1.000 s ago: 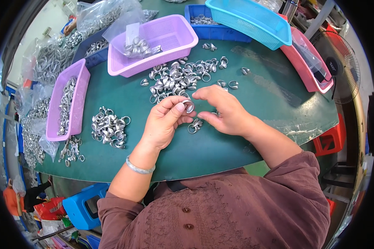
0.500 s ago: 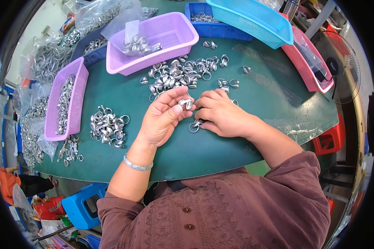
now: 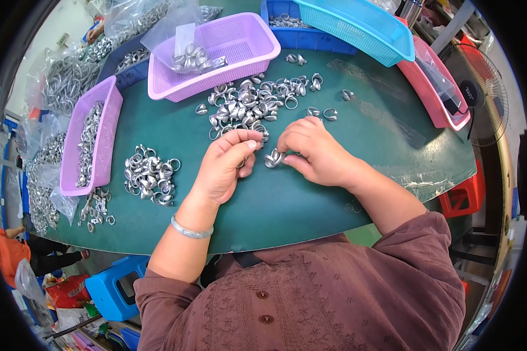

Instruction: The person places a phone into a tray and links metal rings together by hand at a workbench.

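Observation:
My left hand (image 3: 225, 164) is closed in a pinch, thumb against forefinger, with a silver ring (image 3: 264, 138) at its fingertips. A small silver bit also shows under its curled fingers, too hidden to make out. Just to the right, my right hand (image 3: 316, 153) pinches another silver ring (image 3: 273, 158), close above the green table. Beyond both hands lies a loose heap of silver rings (image 3: 240, 108). A smaller heap of rings (image 3: 150, 175) lies left of my left forearm.
A purple basket (image 3: 158, 88) holding bagged rings stands behind the big heap; a narrower purple basket (image 3: 114, 114) is at left. A turquoise basket (image 3: 357, 32), a blue tray (image 3: 316, 42) and a pink basket (image 3: 430, 96) line the far right. Single rings lie scattered on the table (image 3: 392, 152).
My left hand has turned from a cupped, palm-up hold into a pinch, its ring now at the fingertips. My right hand has shifted slightly up, its ring now more exposed.

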A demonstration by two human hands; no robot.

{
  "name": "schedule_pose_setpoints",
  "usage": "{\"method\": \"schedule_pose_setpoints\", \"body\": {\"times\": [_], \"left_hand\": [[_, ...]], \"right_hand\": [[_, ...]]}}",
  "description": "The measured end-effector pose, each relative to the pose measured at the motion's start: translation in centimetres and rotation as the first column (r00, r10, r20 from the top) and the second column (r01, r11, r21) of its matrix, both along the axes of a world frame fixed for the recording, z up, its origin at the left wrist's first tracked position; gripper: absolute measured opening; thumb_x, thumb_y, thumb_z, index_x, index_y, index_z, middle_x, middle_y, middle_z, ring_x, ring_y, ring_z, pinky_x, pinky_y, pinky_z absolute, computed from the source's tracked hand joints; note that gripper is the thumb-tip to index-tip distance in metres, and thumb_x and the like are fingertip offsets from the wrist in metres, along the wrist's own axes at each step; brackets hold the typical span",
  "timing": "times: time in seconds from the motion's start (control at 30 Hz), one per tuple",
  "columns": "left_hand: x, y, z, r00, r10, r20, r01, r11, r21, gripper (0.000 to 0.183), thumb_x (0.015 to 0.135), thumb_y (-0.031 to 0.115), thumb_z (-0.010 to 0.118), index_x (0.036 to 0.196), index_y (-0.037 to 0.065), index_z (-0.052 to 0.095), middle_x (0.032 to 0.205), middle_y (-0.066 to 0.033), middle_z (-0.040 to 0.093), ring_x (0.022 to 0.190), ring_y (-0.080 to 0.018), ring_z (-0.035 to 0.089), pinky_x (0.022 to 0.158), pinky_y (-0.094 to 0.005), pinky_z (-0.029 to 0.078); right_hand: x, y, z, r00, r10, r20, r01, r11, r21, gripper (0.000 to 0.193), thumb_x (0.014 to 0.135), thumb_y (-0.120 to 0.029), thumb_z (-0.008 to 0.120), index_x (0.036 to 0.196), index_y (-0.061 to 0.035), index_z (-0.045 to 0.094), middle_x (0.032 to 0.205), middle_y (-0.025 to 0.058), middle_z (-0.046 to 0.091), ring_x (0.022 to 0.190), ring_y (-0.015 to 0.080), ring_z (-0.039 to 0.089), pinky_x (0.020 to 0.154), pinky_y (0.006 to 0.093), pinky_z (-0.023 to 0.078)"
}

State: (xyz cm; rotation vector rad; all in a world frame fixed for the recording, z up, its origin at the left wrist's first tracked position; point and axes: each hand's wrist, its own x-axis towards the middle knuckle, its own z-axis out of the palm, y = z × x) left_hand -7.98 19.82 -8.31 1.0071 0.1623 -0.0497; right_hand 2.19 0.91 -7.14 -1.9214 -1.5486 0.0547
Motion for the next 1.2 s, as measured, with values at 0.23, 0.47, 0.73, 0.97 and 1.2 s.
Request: {"method": "schedule_pose_setpoints", "body": {"times": [0.23, 0.47, 0.73, 0.97, 1.2], "left_hand": [[-0.1, -0.9, 0.4, 0.988, -0.035, -0.151, 0.084, 0.941, 0.329, 0.024, 0.087, 0.012, 0.055, 0.108, 0.001, 0.056, 0.081, 0.0014, 0.056, 0.056, -0.0029, 0.040, 0.045, -0.0156, 0.028], [-0.2, -0.6, 0.3, 0.969, -0.211, -0.132, 0.234, 0.950, 0.206, 0.024, 0.087, 0.008, 0.054, 0.110, 0.000, 0.055, 0.084, 0.0004, 0.058, 0.057, -0.0035, 0.041, 0.046, -0.0161, 0.030], [-0.2, -0.5, -0.1, 0.971, -0.221, -0.089, 0.236, 0.947, 0.217, 0.025, 0.085, 0.005, 0.056, 0.110, 0.000, 0.056, 0.087, -0.0004, 0.059, 0.059, -0.0041, 0.043, 0.048, -0.0164, 0.032], [-0.2, -0.5, -0.3, 0.979, -0.195, -0.061, 0.203, 0.956, 0.214, 0.026, 0.082, 0.001, 0.059, 0.108, 0.000, 0.057, 0.086, 0.0004, 0.059, 0.061, -0.0042, 0.044, 0.051, -0.0169, 0.035], [-0.1, -0.6, -0.2, 0.985, -0.165, -0.043, 0.170, 0.961, 0.217, 0.022, 0.080, 0.001, 0.062, 0.102, 0.001, 0.059, 0.082, 0.0006, 0.058, 0.062, -0.0040, 0.045, 0.051, -0.0168, 0.035]], "right_hand": [[0.0, 0.0, 0.1, 0.999, -0.014, -0.049, 0.021, 0.991, 0.131, 0.018, 0.071, -0.004, 0.064, 0.087, -0.0072, 0.056, 0.087, 0.0052, 0.056, 0.088, 0.0253, 0.052, 0.082, 0.0372, 0.035], [0.3, -0.1, -0.2, 0.985, -0.041, -0.167, 0.075, 0.977, 0.201, 0.014, 0.074, -0.005, 0.064, 0.087, -0.0066, 0.058, 0.083, 0.0057, 0.059, 0.083, 0.0248, 0.055, 0.079, 0.0367, 0.038], [0.2, -0.1, -0.1, 0.963, -0.071, -0.261, 0.124, 0.973, 0.196, 0.012, 0.076, -0.006, 0.063, 0.086, -0.0060, 0.059, 0.081, 0.0069, 0.061, 0.080, 0.0246, 0.057, 0.075, 0.0351, 0.040], [0.1, -0.1, -0.1, 0.965, -0.067, -0.255, 0.120, 0.973, 0.197, 0.012, 0.076, -0.005, 0.063, 0.087, -0.0059, 0.059, 0.082, 0.0070, 0.061, 0.080, 0.0250, 0.057, 0.075, 0.0353, 0.040], [0.3, -0.1, -0.3, 0.975, -0.062, -0.214, 0.110, 0.969, 0.222, 0.013, 0.075, -0.004, 0.061, 0.087, -0.0056, 0.059, 0.082, 0.0071, 0.061, 0.079, 0.0251, 0.057, 0.075, 0.0355, 0.040]]}}
